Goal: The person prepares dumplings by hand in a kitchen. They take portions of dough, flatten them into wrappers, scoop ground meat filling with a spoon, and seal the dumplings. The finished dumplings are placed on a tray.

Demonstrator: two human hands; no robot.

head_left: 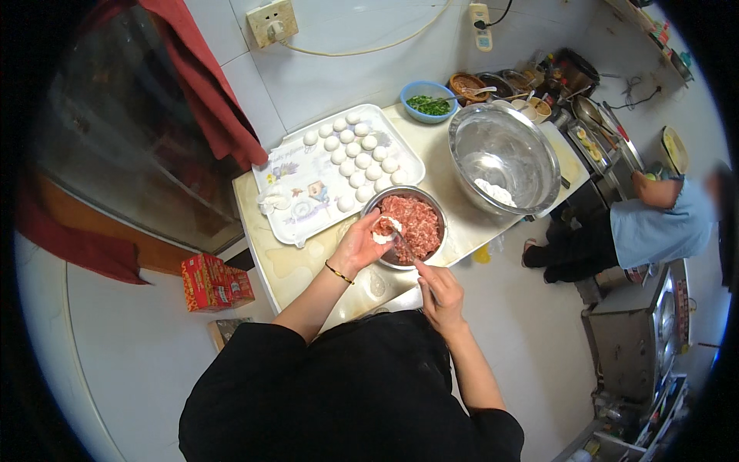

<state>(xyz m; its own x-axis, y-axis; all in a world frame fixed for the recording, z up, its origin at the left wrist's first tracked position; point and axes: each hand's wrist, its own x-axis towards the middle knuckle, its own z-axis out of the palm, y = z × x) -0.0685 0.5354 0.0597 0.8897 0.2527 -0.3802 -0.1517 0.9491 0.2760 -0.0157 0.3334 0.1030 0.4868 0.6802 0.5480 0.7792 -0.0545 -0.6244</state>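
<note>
My left hand holds a cupped white dough wrapper with some minced meat inside, over the left rim of a steel bowl. Pink minced meat fills much of that bowl. In my right hand is the handle of a thin metal utensil; its tip reaches into the wrapper, and its exact kind is unclear. Behind the bowl, a white printed tray carries several round white dough balls in rows. A white lump, perhaps dough or cloth, lies at its left edge.
A large steel basin with white dough or flour stands right of the tray. Chopped greens sit in a blue bowl by the wall. Red boxes are beside the table's left end. Another person stands at the right near cooking equipment.
</note>
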